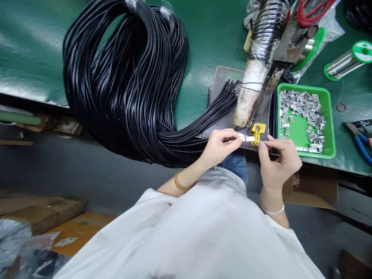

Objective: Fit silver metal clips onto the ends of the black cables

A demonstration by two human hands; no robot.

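My left hand is closed in a pinch on a small silver USB-type connector, which points right toward a yellow clip. At the clip's lower end is my right hand, thumb and index finger pinched together; whatever lies between them is too small to make out. The clip sits at the near edge of a dark board, below a soldering tool's metal arm. Black cables with stripped ends fan across the board, left of a plastic-wrapped tube.
A large coil of black cable covers the bench's left side. To the right stands a green tray of metal connectors, with blue-handled pliers beyond it. A solder spool stands farther back. Cardboard boxes lie on the floor.
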